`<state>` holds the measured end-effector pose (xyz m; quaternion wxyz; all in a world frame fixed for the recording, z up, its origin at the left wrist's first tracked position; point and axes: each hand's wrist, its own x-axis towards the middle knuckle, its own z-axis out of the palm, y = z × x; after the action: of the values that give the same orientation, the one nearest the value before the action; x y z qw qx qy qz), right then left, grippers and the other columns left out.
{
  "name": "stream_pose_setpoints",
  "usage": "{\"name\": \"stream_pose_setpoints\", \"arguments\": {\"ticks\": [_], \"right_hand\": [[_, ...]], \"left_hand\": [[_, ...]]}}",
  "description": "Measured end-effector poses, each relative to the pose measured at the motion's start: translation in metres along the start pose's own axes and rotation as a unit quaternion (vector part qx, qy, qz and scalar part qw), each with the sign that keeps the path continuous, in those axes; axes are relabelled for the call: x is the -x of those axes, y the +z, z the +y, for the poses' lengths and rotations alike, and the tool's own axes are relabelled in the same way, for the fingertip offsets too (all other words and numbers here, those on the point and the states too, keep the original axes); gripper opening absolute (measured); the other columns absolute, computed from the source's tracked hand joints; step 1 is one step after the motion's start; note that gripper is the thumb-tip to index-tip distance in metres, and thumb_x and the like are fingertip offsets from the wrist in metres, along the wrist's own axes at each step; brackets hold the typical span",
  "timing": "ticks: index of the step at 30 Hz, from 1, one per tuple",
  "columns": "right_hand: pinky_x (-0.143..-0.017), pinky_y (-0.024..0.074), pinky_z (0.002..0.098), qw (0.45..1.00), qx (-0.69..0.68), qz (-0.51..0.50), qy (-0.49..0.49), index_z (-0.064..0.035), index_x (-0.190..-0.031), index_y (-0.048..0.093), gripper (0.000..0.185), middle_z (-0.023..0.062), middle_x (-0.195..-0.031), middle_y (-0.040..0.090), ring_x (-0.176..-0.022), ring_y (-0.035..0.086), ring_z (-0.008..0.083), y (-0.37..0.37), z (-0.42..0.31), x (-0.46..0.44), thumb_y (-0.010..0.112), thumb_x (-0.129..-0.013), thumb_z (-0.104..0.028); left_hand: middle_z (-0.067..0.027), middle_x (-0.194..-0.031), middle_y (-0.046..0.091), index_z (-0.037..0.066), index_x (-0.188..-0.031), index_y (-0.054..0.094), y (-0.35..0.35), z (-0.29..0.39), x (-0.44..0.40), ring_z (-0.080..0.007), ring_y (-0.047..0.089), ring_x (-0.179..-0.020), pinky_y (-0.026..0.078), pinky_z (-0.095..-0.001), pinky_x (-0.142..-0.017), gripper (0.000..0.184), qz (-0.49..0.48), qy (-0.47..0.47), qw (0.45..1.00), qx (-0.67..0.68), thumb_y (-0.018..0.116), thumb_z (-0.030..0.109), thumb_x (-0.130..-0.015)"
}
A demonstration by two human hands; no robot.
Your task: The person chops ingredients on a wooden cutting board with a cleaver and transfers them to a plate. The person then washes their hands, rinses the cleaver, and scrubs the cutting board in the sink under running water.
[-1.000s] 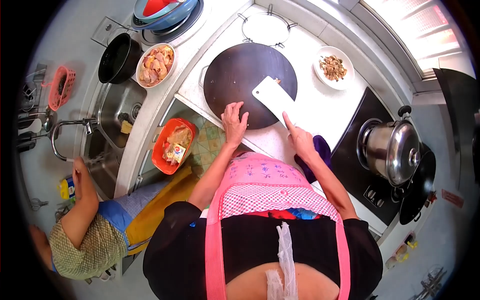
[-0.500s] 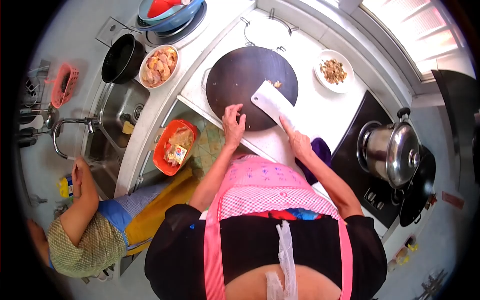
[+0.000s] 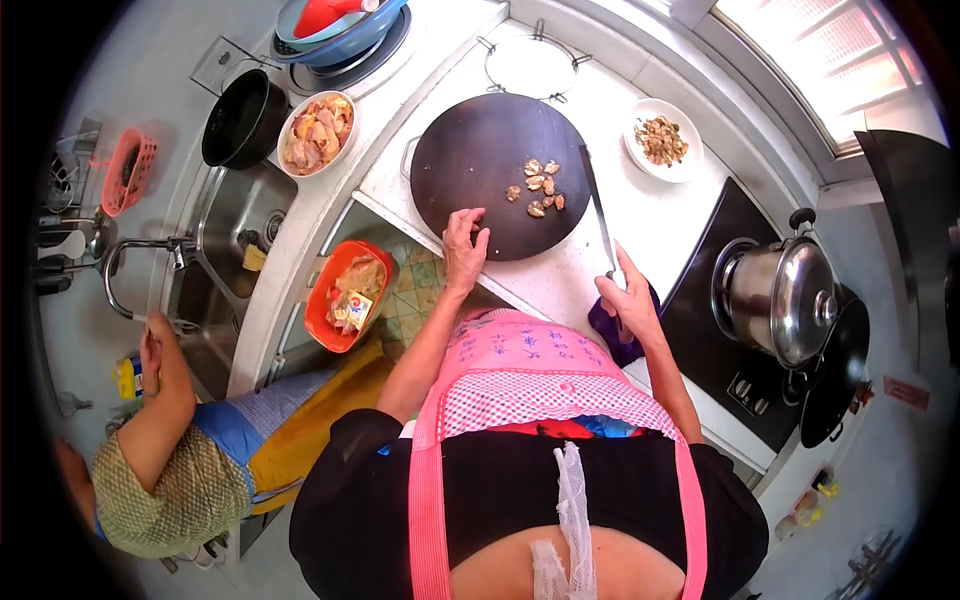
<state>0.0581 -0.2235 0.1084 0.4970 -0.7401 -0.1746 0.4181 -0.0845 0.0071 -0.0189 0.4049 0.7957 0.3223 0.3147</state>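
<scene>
My right hand (image 3: 628, 297) grips the handle of a cleaver (image 3: 601, 215). Its blade shows nearly edge-on at the right rim of a round dark chopping board (image 3: 455, 165). Several small brown pieces (image 3: 539, 184), wrinkled and possibly mushrooms, lie scattered on the board left of the blade. My left hand (image 3: 465, 250) rests at the board's near edge, its fingers loosely bent and apart with nothing in them. To the right of the board, a white bowl (image 3: 690, 172) holds more of the brown pieces.
A bowl of raw meat chunks (image 3: 318, 135) stands left of the board. Below it is an orange bin (image 3: 318, 320) with scraps. On the right, a steel pot (image 3: 780, 310) sits on the black hob (image 3: 690, 330). Another person (image 3: 170, 470) is by the sink (image 3: 215, 230) at left.
The cleaver, lying flat over the brown pieces before, has swung right and turned on edge, uncovering them. My right hand has moved right and wraps the handle. The left hand has stayed put.
</scene>
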Motion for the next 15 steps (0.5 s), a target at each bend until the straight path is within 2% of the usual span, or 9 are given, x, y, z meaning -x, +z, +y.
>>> {"name": "stream_pose_setpoints", "arguments": {"ticks": [1,2,4,8,9,10,12,13,15], "right_hand": [[-0.045,0.0325,0.0203,0.998,-0.064,-0.014,0.004,-0.0068,-0.139,0.034,0.056,-0.0035,-0.062,0.041,-0.048,0.037,0.0057,0.002,0.002,0.003,0.053,-0.086,-0.012],[-0.045,0.0325,0.0203,0.998,-0.063,-0.012,0.006,-0.0068,-0.139,0.034,0.056,-0.0035,-0.062,0.041,-0.048,0.037,0.0057,0.0,0.008,0.003,0.053,-0.086,-0.012],[-0.043,0.0316,0.0211,0.973,-0.217,-0.072,0.037,-0.0057,-0.132,0.039,0.046,-0.0039,-0.061,0.036,-0.047,0.034,0.0062,-0.001,0.029,-0.001,0.05,-0.088,-0.01],[-0.042,0.03,0.0215,0.971,-0.223,-0.064,0.059,-0.0072,-0.133,0.04,0.046,-0.0048,-0.058,0.034,-0.045,0.035,0.0062,0.007,0.056,-0.001,0.048,-0.087,-0.009],[-0.042,0.0332,0.0219,0.974,-0.215,-0.05,0.057,-0.0072,-0.13,0.045,0.042,-0.0031,-0.058,0.04,-0.045,0.038,0.0067,0.009,0.057,-0.001,0.047,-0.088,-0.011],[-0.042,0.0332,0.0219,0.974,-0.215,-0.05,0.058,-0.0072,-0.13,0.045,0.042,-0.0031,-0.058,0.04,-0.045,0.038,0.0067,0.007,0.057,-0.001,0.047,-0.088,-0.011],[-0.046,0.0377,0.0228,0.998,0.031,0.023,0.044,-0.0049,-0.127,0.047,0.04,0.0011,-0.062,0.048,-0.048,0.044,0.008,0.004,0.051,0.003,0.046,-0.088,-0.012],[-0.046,0.0377,0.0228,0.998,0.032,0.024,0.045,-0.0049,-0.127,0.047,0.04,0.0011,-0.062,0.048,-0.048,0.044,0.008,0.004,0.046,0.005,0.046,-0.088,-0.012],[-0.052,0.041,0.0257,0.992,0.113,0.062,0.012,-0.0044,-0.127,0.047,0.041,0.0078,-0.065,0.053,-0.053,0.05,0.0107,0.009,0.039,0.01,0.048,-0.088,-0.012]], "left_hand": [[-0.0059,-0.098,0.055,0.007,-0.105,0.06,0.001,0.0,0.001,-0.0188,0.056,-0.078,0.044,-0.0331,-0.076,0.034,-0.003,-0.001,1.0,0.001,0.064,0.001,-0.072],[-0.0057,-0.098,0.055,0.008,-0.105,0.06,0.001,0.001,0.0,-0.0188,0.056,-0.077,0.043,-0.0331,-0.076,0.033,-0.002,-0.003,1.0,-0.008,0.064,0.002,-0.072],[-0.0054,-0.097,0.055,0.008,-0.105,0.06,0.002,0.001,0.0,-0.0187,0.056,-0.077,0.043,-0.0331,-0.076,0.033,-0.003,-0.004,1.0,-0.018,0.064,0.003,-0.072],[-0.0046,-0.096,0.055,0.009,-0.104,0.061,0.002,0.0,0.0,-0.019,0.056,-0.078,0.042,-0.0333,-0.077,0.031,-0.006,-0.001,1.0,-0.023,0.064,0.005,-0.074],[-0.0046,-0.096,0.055,0.009,-0.103,0.061,0.001,0.004,-0.001,-0.0196,0.056,-0.08,0.041,-0.0336,-0.078,0.029,-0.007,-0.005,1.0,-0.022,0.064,0.006,-0.074],[-0.0046,-0.096,0.055,0.009,-0.103,0.061,0.0,0.008,-0.003,-0.0196,0.056,-0.08,0.041,-0.0336,-0.078,0.029,-0.008,-0.006,1.0,-0.022,0.064,0.006,-0.074],[-0.0045,-0.095,0.056,0.01,-0.101,0.062,0.002,0.018,-0.004,-0.021,0.055,-0.086,0.039,-0.0343,-0.078,0.025,-0.009,0.097,0.99,-0.106,0.064,0.008,-0.076],[-0.0042,-0.095,0.056,0.011,-0.101,0.063,0.009,0.019,-0.006,-0.0214,0.054,-0.088,0.039,-0.0345,-0.078,0.024,-0.019,0.117,0.987,-0.106,0.063,0.01,-0.077],[-0.0036,-0.093,0.056,0.011,-0.099,0.064,0.025,0.028,-0.012,-0.0214,0.053,-0.09,0.038,-0.0352,-0.077,0.023,-0.026,0.151,0.983,-0.103,0.065,0.011,-0.076]]}}
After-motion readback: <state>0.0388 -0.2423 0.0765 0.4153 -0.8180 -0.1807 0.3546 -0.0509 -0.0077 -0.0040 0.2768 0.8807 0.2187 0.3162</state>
